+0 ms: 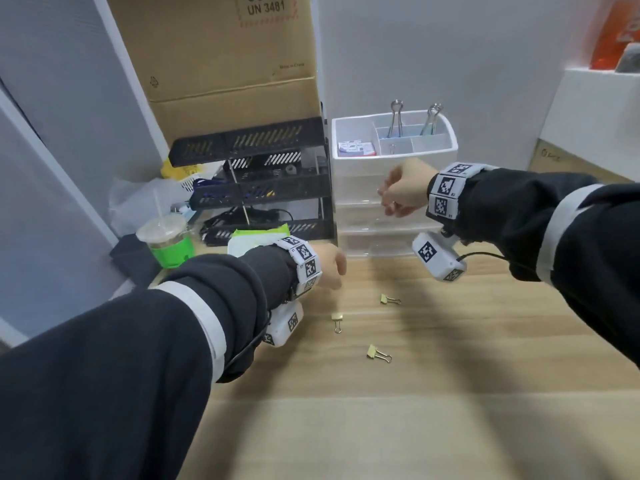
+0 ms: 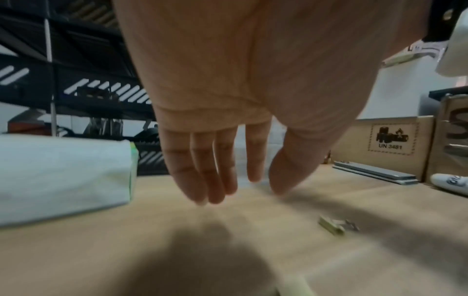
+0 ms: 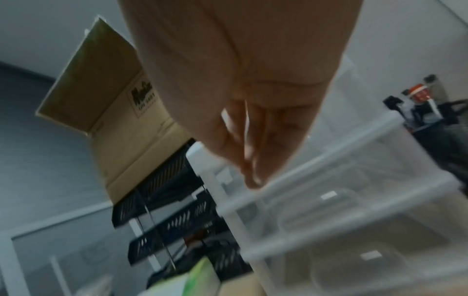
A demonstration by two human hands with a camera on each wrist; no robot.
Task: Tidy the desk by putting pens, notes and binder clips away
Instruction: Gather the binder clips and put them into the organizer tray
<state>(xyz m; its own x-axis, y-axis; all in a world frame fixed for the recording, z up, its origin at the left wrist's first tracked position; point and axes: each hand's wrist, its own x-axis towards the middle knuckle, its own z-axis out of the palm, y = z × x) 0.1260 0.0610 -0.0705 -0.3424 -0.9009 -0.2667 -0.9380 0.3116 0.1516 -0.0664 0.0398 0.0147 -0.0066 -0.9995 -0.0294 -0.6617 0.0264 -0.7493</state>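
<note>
- Gold-coloured small metal binder clips lie loose on the pale wooden desk (image 1: 485, 341) in the head view: the far clip (image 1: 389, 300), the middle clip (image 1: 337, 320) and the near clip (image 1: 378, 354), all apart from each other. The left hand (image 1: 330, 268) hangs low just left of them, probably placed to pick one up. The right hand (image 1: 403, 188) is raised in front of the white plastic drawer organiser (image 1: 446, 152), whose top tray already holds two large silver clips upright; its fingers look loosely curled, and I cannot tell whether they hold anything. A black mesh paper tray stack (image 1: 256, 181) and a brown cardboard box (image 1: 214, 46) stand to the left at the far edge against a grey wall.
- Left wrist view: the left hand's fingers (image 2: 202, 170) hang straight and close together above the desk, thumb slightly apart, holding nothing. One gold clip (image 2: 334, 226) lies to their right, untouched. A white tissue pack (image 2: 63, 176) sits at the left.
- Right wrist view: blurred. The right hand's fingers (image 3: 249, 152) are bunched together near the translucent drawers (image 3: 341, 200); whether a clip is pinched there is not clear.
</note>
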